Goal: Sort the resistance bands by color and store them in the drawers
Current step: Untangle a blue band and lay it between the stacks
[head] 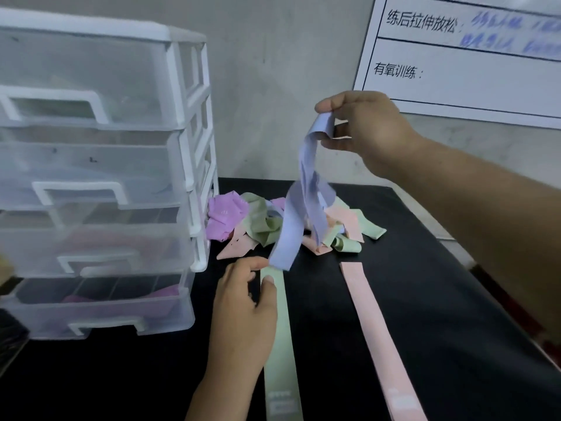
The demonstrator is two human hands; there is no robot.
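**Blue band comes up out of the tangle**

The right hand (364, 132) is high, out to the right of the drawer unit (170, 117), thumb and fingers pinched on the top end of the blue band (306, 183). The band hangs in a loose twist, and its lower end reaches the dark surface (440, 299) just off the unit's front right corner.

The left hand (246, 299) waits there with its fingers curled. Its thumb tip is on the far end of the green band (279, 329) and its forefinger is at the blue band's tail. Whether it truly pinches either one cannot be told.

The rest of the pile (258, 223), purple, green and pink, lies bunched against the unit's right side. The green band and a pink band (373, 323) are laid flat, stretching forward of the unit's front.

The step looks like freeing one colour. The person does best to lift straight up, steady the tail, let the twist fall out, and check no neighbour is snagged. The blue band can then be laid flat before it goes to a drawer.

For writing, the white board (455, 71) on the wall, up to the right of the unit, prints "练后拉伸放松:" and "有氧训练:". The blue handwriting on it is too blurred to read. The white marks near the bands' front ends are unreadable too.
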